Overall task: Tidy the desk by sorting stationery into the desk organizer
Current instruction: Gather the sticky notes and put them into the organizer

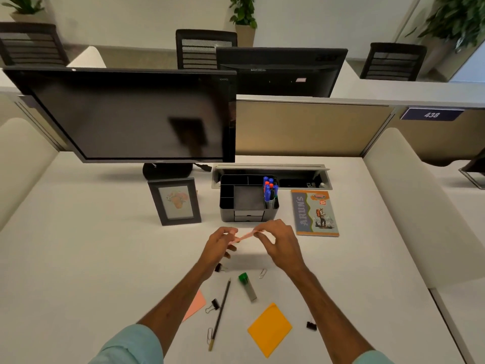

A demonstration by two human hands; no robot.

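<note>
At the left of the frame a picture frame [175, 201] is standing upright on the counter [78, 258], clear of the work. Below it, in the lower left centre, a pink sticky note [196, 303] is lying flat, partly hidden under the left forearm, with a binder clip [214, 305] just beside it and a pencil [220, 313] running lengthwise from lower left to upper right. At centre frame the left hand [219, 245] and the right hand [278, 245] are holding a pink sticky-note pad [242, 236] between them, above the counter. The left fingers [232, 232] are pinching its lower left end and the right fingers [258, 232] are pinching its upper right end; both pinches are narrow, closed on the pad. The pad is showing edge-on, its long axis rising slightly from left to right. The desk organizer [249, 203] is sitting directly above the hands in the frame, just beyond the pad, with markers [270, 190] standing in its right compartment and its central tray appearing empty. The right hand is judged slightly nearer the organizer, so the coming move is likely a short forward carry. Right of centre, a lead case with a green cap [248, 286], an orange sticky note [270, 328] and a notebook [315, 214] are awaiting sorting.
</note>
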